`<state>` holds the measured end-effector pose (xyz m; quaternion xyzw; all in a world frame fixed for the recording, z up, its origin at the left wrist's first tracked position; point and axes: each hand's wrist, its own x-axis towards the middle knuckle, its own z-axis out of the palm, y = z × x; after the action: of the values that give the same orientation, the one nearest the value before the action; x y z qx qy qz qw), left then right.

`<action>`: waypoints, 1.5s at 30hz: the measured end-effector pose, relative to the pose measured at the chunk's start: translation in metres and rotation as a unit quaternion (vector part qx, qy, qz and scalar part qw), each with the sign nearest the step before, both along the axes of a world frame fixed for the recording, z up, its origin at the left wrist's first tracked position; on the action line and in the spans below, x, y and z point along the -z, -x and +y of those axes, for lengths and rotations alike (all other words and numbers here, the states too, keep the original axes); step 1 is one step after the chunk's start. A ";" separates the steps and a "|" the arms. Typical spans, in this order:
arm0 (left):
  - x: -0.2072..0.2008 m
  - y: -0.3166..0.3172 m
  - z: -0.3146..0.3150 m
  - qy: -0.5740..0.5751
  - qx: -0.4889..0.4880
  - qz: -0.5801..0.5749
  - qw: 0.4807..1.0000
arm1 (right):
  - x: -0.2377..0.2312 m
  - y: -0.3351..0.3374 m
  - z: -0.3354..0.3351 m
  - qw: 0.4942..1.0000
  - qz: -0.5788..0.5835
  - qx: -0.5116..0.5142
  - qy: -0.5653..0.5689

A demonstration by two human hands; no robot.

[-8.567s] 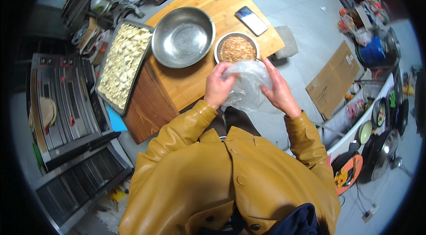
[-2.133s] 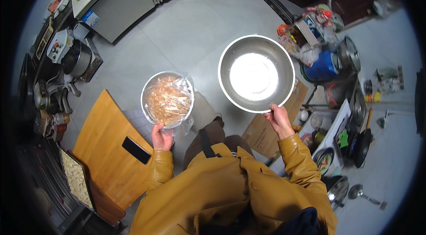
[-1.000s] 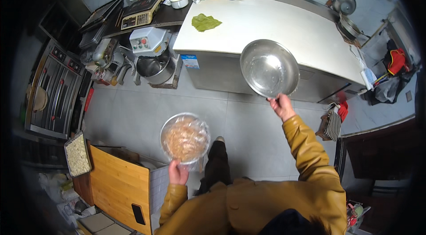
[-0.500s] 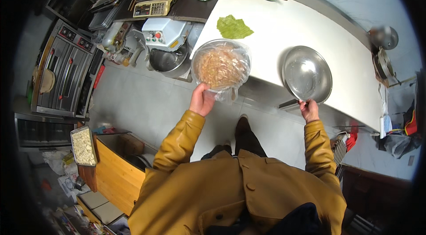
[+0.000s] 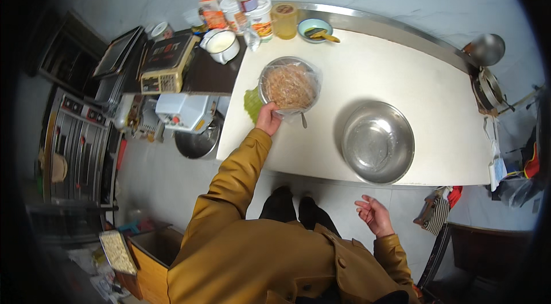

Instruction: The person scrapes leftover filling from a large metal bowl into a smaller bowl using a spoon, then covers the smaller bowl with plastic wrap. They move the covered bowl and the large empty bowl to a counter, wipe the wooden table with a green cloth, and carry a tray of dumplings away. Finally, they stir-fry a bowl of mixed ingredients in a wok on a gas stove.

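At the near rim of a metal bowl (image 5: 262, 89), my left hand (image 5: 268, 119) is closed, gripping its edge. Minced, reddish-brown food (image 5: 290, 85) fills this bowl under clear plastic wrap, and a spoon handle (image 5: 304, 121) sticks out on the near side. Whether the bowl rests on the worktop or hangs just above it I cannot tell. Partly behind it lies a crumpled green sheet (image 5: 251, 106). Over the floor in front of the worktop, my right hand (image 5: 375, 217) is open and holds nothing. Nearest to it stands a large steel bowl (image 5: 379, 123) with a few wet-looking marks inside.
The white worktop (image 5: 436, 115) carries jars and tubs (image 5: 261, 19) and a small bowl with a brush (image 5: 314, 30) along its back. Left of it are a white enamel pot (image 5: 222, 46), a scale (image 5: 165, 63) and a mixer (image 5: 186, 112). Pans (image 5: 488, 50) hang at right.
My right hand has let go of the large steel bowl, now on the worktop, and drawn back. My left hand has carried the filled bowl farther over the worktop, beside the green sheet.
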<state>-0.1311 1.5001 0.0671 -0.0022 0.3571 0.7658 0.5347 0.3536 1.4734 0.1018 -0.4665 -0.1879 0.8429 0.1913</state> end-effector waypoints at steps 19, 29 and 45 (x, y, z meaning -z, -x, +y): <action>0.033 0.095 0.104 0.104 0.055 0.605 0.787 | 0.019 0.114 -0.051 0.985 -0.118 0.120 0.032; 0.044 0.062 0.085 0.102 0.071 0.580 0.805 | 0.020 0.220 -0.011 0.985 -0.111 0.094 -0.090; 0.073 0.022 0.077 0.112 0.157 -0.005 0.981 | 0.074 0.362 0.170 0.959 -0.144 0.231 -0.085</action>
<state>-0.1535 1.5769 -0.0060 -0.0097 0.4341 0.6277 0.6461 -0.0082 1.6432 0.0283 -0.5956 -0.1717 0.6807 0.3903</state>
